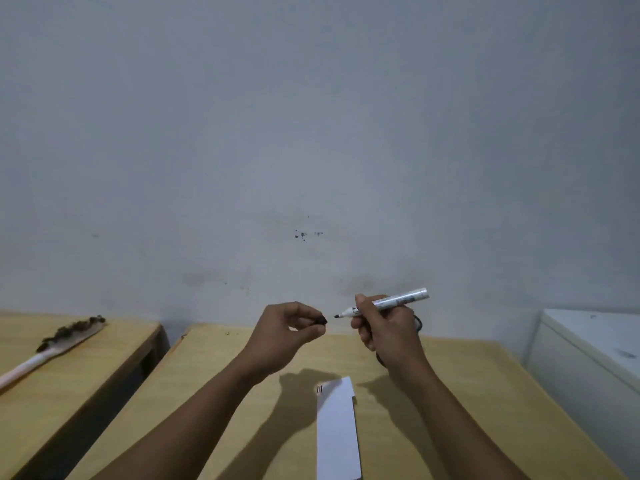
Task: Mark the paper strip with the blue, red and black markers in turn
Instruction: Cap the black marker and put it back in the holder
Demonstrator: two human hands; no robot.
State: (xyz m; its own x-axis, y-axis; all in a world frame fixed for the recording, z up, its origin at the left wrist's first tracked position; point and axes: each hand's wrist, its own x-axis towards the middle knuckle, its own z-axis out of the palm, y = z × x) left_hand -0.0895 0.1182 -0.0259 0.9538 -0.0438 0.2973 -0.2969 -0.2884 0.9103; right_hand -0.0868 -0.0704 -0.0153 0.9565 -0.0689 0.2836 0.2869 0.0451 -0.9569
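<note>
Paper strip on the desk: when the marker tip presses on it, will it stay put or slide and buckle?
The paper strip looks thin and lies flat and loose on the smooth wooden desk, so it probably slides easily. Neither the left hand nor the right hand pins it. Lifted by one end, it would likely droop.

white paper strip (337, 434) with dark stripes at its 11 o'clock corner, silver-grey marker (388, 302) with black tip, black cap (321, 321), yellowish wood table (467, 393), grey-white wall (311, 133).
</note>
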